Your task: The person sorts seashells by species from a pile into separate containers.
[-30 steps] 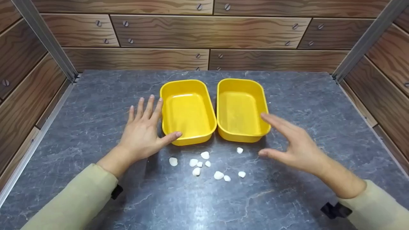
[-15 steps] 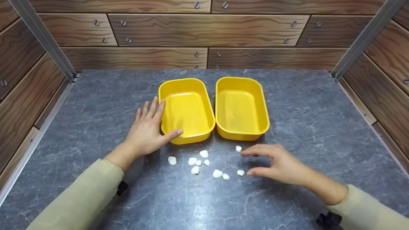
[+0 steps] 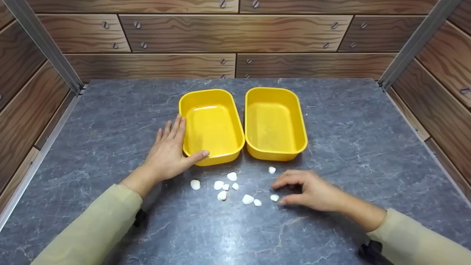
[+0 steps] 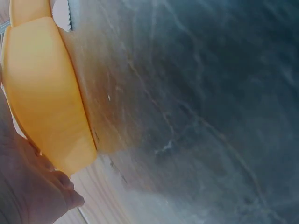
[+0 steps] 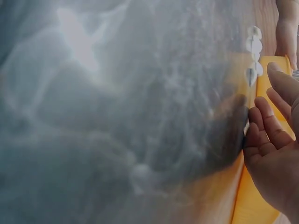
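My left hand [image 3: 167,152] rests at the near-left corner of the left yellow bin [image 3: 222,159]. Its straight fingers lie along the bin's left side, and the thumb crosses the near rim. In the left wrist view, those fingers are beside the bin's wall [image 4: 46,93]. My right hand [image 3: 311,191] is low over the table, thumb and fingers apart around a gap. A small white shell [image 3: 274,198] lies just left of its thumb tip; another shell [image 3: 272,170] is beyond its fingertips. Nothing shows between the fingers in the right wrist view.
A second yellow bin [image 3: 276,156] stands against the left one's right side; both have bare floors. Several more white shells, among them a larger shell [image 3: 248,199] and a shell at far left [image 3: 195,184], lie scattered before the bins. Wood-patterned walls [image 3: 235,33] enclose the grey marbled table.
My right hand has moved down and left from beside the right bin to the shells, its fingers bending more. My left hand's fingers have drawn closer together against the left bin.
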`<state>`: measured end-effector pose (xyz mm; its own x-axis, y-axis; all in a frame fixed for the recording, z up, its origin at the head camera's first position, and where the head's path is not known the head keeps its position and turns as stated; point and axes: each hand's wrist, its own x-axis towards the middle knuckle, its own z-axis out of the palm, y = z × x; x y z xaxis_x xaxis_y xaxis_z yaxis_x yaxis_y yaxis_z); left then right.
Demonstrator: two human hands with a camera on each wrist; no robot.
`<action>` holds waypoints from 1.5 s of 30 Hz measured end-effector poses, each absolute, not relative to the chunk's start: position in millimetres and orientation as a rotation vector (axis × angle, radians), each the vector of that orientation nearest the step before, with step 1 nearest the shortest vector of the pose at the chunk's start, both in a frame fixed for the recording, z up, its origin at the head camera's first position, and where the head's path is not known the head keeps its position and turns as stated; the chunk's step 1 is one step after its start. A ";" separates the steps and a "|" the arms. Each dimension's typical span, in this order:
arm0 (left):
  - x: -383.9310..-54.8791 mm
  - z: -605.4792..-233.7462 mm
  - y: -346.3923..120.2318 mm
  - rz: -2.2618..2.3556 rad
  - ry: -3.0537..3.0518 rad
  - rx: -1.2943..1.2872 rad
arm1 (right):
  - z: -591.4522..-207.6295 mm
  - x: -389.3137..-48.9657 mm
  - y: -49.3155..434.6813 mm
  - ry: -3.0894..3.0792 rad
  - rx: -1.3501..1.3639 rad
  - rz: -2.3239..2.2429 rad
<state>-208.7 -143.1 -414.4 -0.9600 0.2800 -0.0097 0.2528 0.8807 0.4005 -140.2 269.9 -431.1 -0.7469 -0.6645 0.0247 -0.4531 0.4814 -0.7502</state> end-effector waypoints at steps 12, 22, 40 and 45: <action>-208.4 -415.1 -143.0 0.623 2.977 0.424 | -440.2 -143.9 265.4 2.494 -1.036 -1.050; -208.2 -414.6 -143.8 0.587 3.002 0.449 | -441.9 -146.6 262.3 2.524 -1.101 -1.077; -207.9 -416.0 -141.9 0.579 3.007 0.437 | -442.9 -145.4 260.7 2.559 -1.111 -1.102; -208.1 -416.5 -141.8 0.573 3.014 0.443 | -440.4 -145.0 259.6 2.558 -1.118 -1.162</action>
